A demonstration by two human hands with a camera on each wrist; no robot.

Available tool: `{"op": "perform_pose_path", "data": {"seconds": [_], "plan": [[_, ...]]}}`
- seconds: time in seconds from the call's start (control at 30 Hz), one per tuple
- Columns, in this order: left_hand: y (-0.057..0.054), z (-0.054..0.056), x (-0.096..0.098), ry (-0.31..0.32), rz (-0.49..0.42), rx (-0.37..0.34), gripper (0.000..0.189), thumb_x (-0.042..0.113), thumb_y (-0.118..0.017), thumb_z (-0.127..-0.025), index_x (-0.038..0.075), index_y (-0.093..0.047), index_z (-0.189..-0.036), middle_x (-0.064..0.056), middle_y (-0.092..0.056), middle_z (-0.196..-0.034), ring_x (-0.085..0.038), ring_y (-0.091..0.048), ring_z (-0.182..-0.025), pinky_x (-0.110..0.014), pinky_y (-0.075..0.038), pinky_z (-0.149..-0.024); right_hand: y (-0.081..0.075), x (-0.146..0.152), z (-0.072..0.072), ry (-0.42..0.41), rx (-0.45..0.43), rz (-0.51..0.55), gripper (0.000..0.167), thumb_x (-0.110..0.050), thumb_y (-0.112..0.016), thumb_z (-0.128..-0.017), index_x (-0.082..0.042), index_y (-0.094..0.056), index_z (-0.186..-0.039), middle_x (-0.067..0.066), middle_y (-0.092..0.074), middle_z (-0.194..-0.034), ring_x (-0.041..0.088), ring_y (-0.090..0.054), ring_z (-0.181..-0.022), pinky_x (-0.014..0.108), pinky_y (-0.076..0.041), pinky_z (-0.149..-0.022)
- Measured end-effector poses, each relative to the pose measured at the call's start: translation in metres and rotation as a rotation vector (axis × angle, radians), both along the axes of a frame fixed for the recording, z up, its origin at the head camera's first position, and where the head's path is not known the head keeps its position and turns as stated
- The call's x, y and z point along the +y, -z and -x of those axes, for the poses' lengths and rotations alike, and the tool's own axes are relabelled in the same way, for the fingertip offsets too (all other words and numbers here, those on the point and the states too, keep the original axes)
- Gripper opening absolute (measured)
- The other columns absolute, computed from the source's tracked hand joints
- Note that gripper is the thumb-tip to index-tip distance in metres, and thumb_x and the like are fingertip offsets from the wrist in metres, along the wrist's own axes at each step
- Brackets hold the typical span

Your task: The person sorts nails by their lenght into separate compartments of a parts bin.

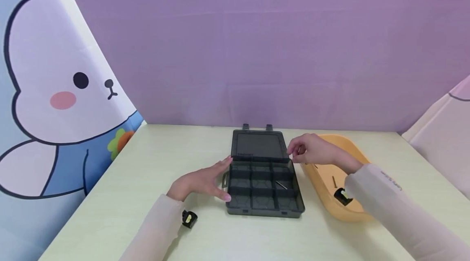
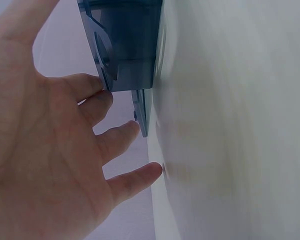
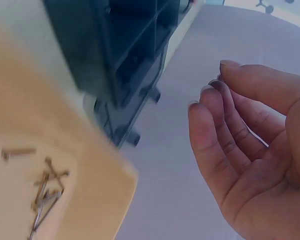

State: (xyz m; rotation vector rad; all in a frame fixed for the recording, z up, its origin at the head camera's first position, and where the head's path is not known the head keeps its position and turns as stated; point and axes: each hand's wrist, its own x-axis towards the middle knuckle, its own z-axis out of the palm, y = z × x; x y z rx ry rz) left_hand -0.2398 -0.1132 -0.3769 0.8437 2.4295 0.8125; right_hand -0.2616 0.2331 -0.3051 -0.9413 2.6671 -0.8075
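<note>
A dark translucent compartment box (image 1: 262,212) lies with its lid (image 1: 260,143) folded back. One thin metal screw (image 1: 281,185) rests in a right-hand compartment. At the box's left side, my left hand (image 1: 205,179) is spread, thumb near the front corner; in the left wrist view its fingers (image 2: 92,107) reach the box's side. My right hand (image 1: 312,149) hovers by the box's back right corner, fingers loosely curled and thumb near the fingertips. Nothing shows between these fingers (image 3: 205,135) in the right wrist view, though the index tip is mostly hidden.
An orange-yellow tray (image 1: 323,195) stands right of the box, partly under my right forearm. It holds several screws (image 3: 42,192) and a black object with a yellow-green mark (image 1: 343,196). A similar black object (image 1: 189,219) lies beside my left sleeve. A purple cloth (image 1: 235,49) hangs behind the table.
</note>
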Motion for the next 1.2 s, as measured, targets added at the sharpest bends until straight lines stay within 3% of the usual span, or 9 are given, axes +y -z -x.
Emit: {"op": "perform_pose_path", "data": {"seconds": [0.23,0.53,0.7,1.2], "plan": [[0.004,0.005,-0.002,0.006,-0.006,-0.005,0.116,0.046,-0.077,-0.076,0.008,0.0,-0.154,-0.01,0.003,-0.162,-0.032,-0.003,-0.148,-0.052,-0.017,-0.117,0.005,0.02,0.01,0.009,0.02,-0.009,0.01,0.0,-0.063,-0.085,-0.002,-0.067,-0.094,0.002,-0.063,-0.078,0.007,-0.053,-0.059,0.025,-0.048,-0.05],[0.007,0.007,-0.003,0.013,0.005,-0.006,0.117,0.05,-0.076,-0.076,0.009,0.001,-0.154,-0.009,0.004,-0.161,-0.032,-0.001,-0.148,-0.053,-0.016,-0.117,0.018,0.033,0.021,0.019,-0.04,-0.01,0.011,0.0,-0.061,-0.085,-0.003,-0.068,-0.095,0.003,-0.064,-0.08,0.016,-0.059,-0.062,0.025,-0.049,-0.051],[0.006,0.007,-0.002,0.006,0.003,-0.017,0.117,0.049,-0.076,-0.076,0.01,0.001,-0.154,-0.009,0.004,-0.161,-0.033,-0.001,-0.148,-0.054,-0.016,-0.117,0.023,0.038,0.027,0.043,-0.03,-0.02,0.011,-0.002,-0.061,-0.087,-0.002,-0.068,-0.096,0.003,-0.066,-0.081,0.013,-0.057,-0.059,0.025,-0.048,-0.052],[0.005,0.006,-0.002,0.007,-0.005,-0.002,0.115,0.047,-0.076,-0.077,0.008,0.0,-0.154,-0.01,0.003,-0.161,-0.033,-0.002,-0.148,-0.053,-0.016,-0.117,0.022,0.057,0.038,0.105,-0.009,0.004,0.015,-0.006,-0.064,-0.088,0.001,-0.067,-0.101,0.011,-0.068,-0.09,0.015,-0.059,-0.074,0.027,-0.049,-0.064]]}}
